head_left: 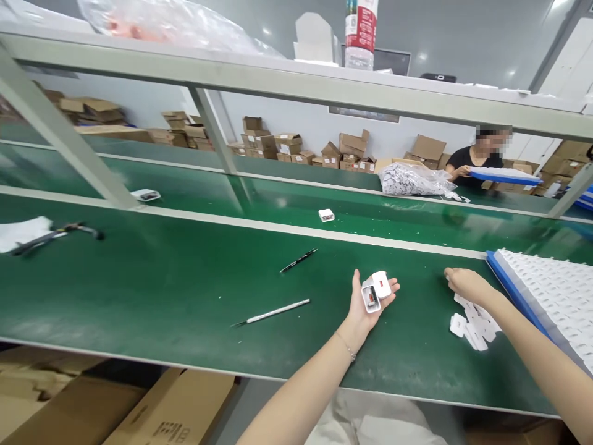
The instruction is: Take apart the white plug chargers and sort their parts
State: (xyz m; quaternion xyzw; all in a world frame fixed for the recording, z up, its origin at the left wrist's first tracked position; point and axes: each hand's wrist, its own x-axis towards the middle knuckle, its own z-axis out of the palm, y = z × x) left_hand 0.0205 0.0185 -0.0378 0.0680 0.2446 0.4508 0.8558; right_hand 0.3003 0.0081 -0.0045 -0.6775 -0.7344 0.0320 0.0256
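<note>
My left hand (pixel 358 314) is palm up, holding two small white plastic housings side by side. The nearer housing (pixel 365 301) is open at its end, with red and dark parts showing inside; the other housing (pixel 382 283) shows a small red mark. Over on the right, my right hand (pixel 467 285) has its fingers pinched together above the green bench, and a tiny bit of white shows at the fingertips. Just below it lie loose white flat pieces (pixel 482 330) and a squarish white piece (pixel 458 325), partly under my right forearm.
A blue tray (pixel 514 287) with rows of white parts borders the right side. A white-handled tool (pixel 278 311) and black tweezers (pixel 299 261) lie left of centre. Beyond the rail sit a white housing (pixel 327 215) and a filled plastic bag (pixel 412 180). Across, a person (pixel 477 162) holds a blue tray.
</note>
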